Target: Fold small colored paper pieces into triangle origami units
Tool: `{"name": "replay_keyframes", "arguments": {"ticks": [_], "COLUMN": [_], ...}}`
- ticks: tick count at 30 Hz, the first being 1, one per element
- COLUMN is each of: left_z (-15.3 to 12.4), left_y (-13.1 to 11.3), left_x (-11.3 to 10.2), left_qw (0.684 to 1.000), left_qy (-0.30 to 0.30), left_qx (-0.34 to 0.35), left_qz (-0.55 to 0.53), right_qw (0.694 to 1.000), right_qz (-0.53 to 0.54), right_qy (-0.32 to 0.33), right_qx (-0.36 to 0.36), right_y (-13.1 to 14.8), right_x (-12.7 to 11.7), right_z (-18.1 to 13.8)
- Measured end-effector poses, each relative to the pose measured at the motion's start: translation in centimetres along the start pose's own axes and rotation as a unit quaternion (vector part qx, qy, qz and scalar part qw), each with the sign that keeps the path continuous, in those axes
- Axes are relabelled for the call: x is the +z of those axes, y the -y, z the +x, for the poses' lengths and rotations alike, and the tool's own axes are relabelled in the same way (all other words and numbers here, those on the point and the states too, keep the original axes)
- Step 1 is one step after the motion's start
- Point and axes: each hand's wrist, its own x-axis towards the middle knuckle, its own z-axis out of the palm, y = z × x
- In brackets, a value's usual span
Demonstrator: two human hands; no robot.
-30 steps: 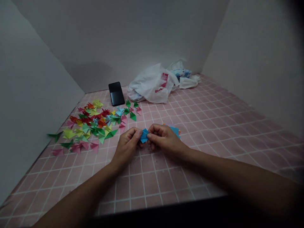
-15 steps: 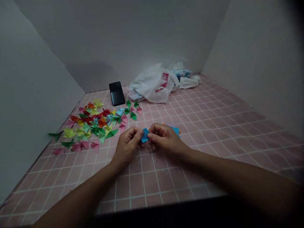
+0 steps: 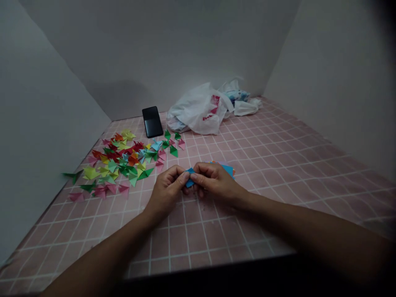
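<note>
My left hand [image 3: 167, 190] and my right hand [image 3: 216, 180] meet above a pink grid mat [image 3: 256, 214], pinching a small piece of blue folded paper [image 3: 189, 177] between their fingertips. Most of that piece is hidden by my fingers. Just beyond my right hand lies a stack of blue and orange paper [image 3: 228, 168], partly covered by the hand. To the left of my left hand spreads a loose pile of folded paper triangles [image 3: 123, 159] in green, red, yellow, pink and blue.
A black smartphone [image 3: 152, 121] leans near the back wall. Beside it lie a crumpled white plastic bag [image 3: 198, 110] with red print and a bundle of white and blue wrapping [image 3: 237, 99]. Grey walls [image 3: 52, 115] border the mat on the left, back and right.
My hands have drawn closer together, and my fingers now cover more of the blue folded paper. The pile, stack, phone and bag have not visibly moved.
</note>
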Motion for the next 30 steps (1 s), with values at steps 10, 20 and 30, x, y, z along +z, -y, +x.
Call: {"name": "replay_keyframes", "arguments": {"ticks": [10, 20, 30], "left_z": [0.7, 0.7, 0.7], "left_y": [0.2, -0.3, 0.1], "left_x": [-1.2, -1.1, -0.7], "left_qw": [0.996, 0.957, 0.998], "left_qy": [-0.041, -0.057, -0.044], "left_qx": [0.057, 0.198, -0.033], "left_qz": [0.064, 0.206, -0.027], "right_qw": [0.992, 0.986, 0.998], "right_qz": [0.09, 0.13, -0.024], "right_qy": [-0.049, -0.006, -0.054], "right_qx": [0.073, 0.105, 0.035], "right_y": [-0.2, -0.1, -0.1], "right_x": [-0.8, -0.4, -0.5], "right_z": [0.3, 0.2, 0.3]}}
